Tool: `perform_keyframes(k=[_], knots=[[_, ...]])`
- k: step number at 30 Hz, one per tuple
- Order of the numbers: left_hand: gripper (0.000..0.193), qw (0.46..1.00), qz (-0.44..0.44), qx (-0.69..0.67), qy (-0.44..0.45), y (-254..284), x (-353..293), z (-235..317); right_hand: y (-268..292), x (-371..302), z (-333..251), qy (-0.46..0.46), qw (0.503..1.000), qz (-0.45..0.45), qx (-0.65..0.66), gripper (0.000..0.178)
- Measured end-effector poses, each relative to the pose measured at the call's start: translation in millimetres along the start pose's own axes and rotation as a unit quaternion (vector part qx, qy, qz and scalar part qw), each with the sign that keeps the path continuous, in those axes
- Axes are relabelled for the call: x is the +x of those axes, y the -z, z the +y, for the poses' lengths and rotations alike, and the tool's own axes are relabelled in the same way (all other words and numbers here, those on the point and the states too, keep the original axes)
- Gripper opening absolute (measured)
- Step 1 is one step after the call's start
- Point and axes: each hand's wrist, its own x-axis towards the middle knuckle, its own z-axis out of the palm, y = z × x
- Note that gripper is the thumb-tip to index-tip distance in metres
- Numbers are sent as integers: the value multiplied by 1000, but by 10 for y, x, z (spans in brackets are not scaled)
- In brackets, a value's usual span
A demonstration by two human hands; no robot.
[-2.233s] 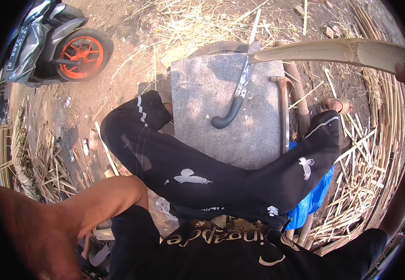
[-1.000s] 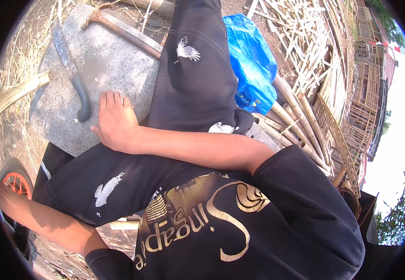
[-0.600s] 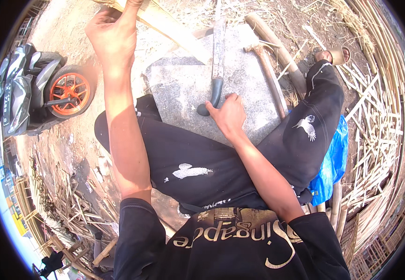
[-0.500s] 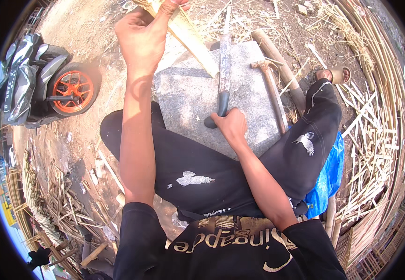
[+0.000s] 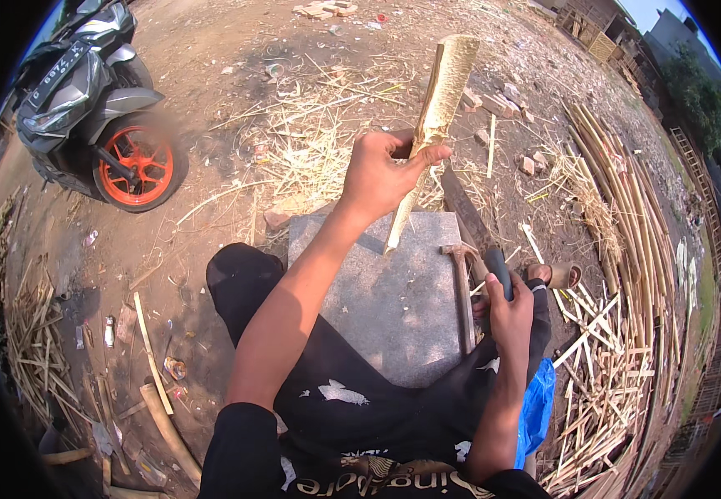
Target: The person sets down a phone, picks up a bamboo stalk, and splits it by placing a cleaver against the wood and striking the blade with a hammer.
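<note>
My left hand [image 5: 387, 173] grips a split piece of bamboo [image 5: 450, 83] near its middle, thumb along one side. The bamboo stands tilted, its pale inner face showing at the wide top and its narrow lower end just above a grey stone slab [image 5: 369, 308]. In my right hand [image 5: 510, 316] is the dark handle of a machete [image 5: 469, 208], the fingers wrapped round it. The blade points up and away to the left, beyond the slab's right edge, with its tip near the bamboo. A hammer [image 5: 464, 295] with a wooden handle lies along the slab's right side.
A motorbike [image 5: 86, 108] with an orange front wheel stands at the far left. Bamboo shavings [image 5: 319, 141] litter the ground ahead. Long bamboo poles [image 5: 635, 216] and a heap of split strips [image 5: 602, 374] lie at the right. Blue plastic sheeting [image 5: 537, 407] shows beside my right leg.
My view has tilted up. The machete, previously lying above the slab, has swung to the right in my right hand. My left hand has brought the bamboo more upright, over the slab's far part.
</note>
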Motion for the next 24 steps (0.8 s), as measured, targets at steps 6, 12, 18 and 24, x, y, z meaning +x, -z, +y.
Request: perform_keyframes(k=[6,12,18,24], knots=[[35,999,-38,11,18,11,-27,144,129,-531,-1258,244,955,158,50,48],[39,1000,-26,12,-1,-56,-49,108,-58,-802,-1679,337,909,226,101,53],[36,998,-55,27,27,-42,-56,207,-166,-798,-1663,354,901,232,95,57],[37,999,-39,-10,15,-119,-10,41,-128,-782,-1628,306,927,211,56,56]])
